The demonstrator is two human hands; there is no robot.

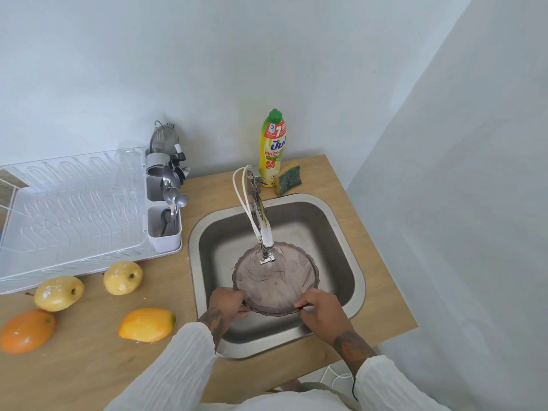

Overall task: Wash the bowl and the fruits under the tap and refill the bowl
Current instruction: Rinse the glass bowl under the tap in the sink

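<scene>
A smoky glass bowl [275,280] with a scalloped rim is held over the steel sink [350,247], right under the tap's spout [267,241]. My left hand [226,302] grips the bowl's near left rim and my right hand [321,311] grips its near right rim. On the wooden counter [89,351] to the left lie two yellow pears [123,277] [58,293], an orange fruit [27,330] and a yellow-orange mango [146,324]. I cannot tell whether water is running.
A white dish rack [71,215] with a cutlery holder [164,223] full of spoons stands at the back left. A dish soap bottle [272,148] and a sponge [288,178] sit behind the sink. Walls close in behind and on the right.
</scene>
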